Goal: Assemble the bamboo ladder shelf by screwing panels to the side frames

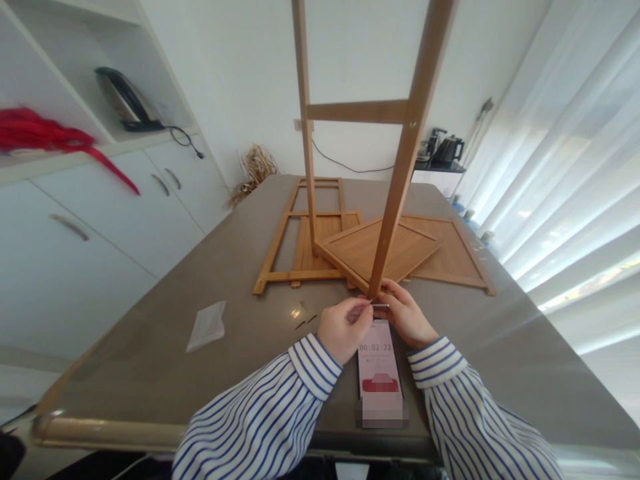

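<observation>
A tall wooden frame (411, 120) of two uprights and a crossbar stands on the grey table (150, 360). The foot of its near upright rests between my hands. My left hand (344, 328) is closed in a pinch on a small metal tool (380, 306) at that foot. My right hand (406, 312) is curled round the bottom of the upright. Both sleeves are blue and white striped. A phone (379, 363) showing a timer lies flat on the table just below my hands.
Flat wooden panels (390, 250) and a ladder-like wooden frame (287, 240) lie behind the upright. A small clear plastic bag (207, 325) and a few loose screws (306, 320) lie to the left. White cabinets stand at left, curtains at right.
</observation>
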Tool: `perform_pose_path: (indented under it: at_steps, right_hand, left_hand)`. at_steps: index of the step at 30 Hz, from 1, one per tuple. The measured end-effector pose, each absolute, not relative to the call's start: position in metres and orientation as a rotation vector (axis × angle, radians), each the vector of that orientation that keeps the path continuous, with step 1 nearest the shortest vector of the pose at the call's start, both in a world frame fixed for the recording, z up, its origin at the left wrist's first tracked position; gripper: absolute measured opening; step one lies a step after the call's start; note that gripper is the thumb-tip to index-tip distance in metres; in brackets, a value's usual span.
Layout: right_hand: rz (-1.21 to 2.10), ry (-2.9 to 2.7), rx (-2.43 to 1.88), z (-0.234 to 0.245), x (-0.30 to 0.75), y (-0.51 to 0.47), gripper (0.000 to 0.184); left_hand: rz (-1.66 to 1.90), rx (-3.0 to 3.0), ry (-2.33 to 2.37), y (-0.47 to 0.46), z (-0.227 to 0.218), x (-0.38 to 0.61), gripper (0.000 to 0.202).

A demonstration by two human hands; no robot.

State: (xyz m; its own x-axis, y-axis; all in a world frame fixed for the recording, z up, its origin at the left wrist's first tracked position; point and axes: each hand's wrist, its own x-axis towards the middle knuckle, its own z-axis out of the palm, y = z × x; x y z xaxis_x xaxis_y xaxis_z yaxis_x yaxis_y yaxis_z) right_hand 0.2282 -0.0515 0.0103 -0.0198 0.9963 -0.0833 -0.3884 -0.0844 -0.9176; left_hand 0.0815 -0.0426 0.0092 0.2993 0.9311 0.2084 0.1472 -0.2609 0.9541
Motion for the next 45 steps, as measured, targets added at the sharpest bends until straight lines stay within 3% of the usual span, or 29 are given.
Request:
perform_pose_path:
  at_steps: [11,26,33,45]
  right_hand:
    - [1.434,-0.877,-0.974,0.009,0.229,-0.052,0.032]
    - [1.448,-0.866,-0.961,0.007,0.229,-0.05,0.034]
    - [1.455,-0.872,-0.94,0.008,0.229,-0.051,0.034]
    - [1.456,-0.857,-0.93,0.007,0.229,-0.05,0.032]
  left_hand:
    - [1.093,1.598,0.977,-0.036,-0.001,0.086,0.019]
    - [0.959,2.239,1.241,-0.038,0.012,0.077,0.013]
    - [0.781,2.381,1.362,-0.04,0.015,0.072,0.024]
    - [0.984,2.184,1.265,-0.041,0.015,0.072,0.024]
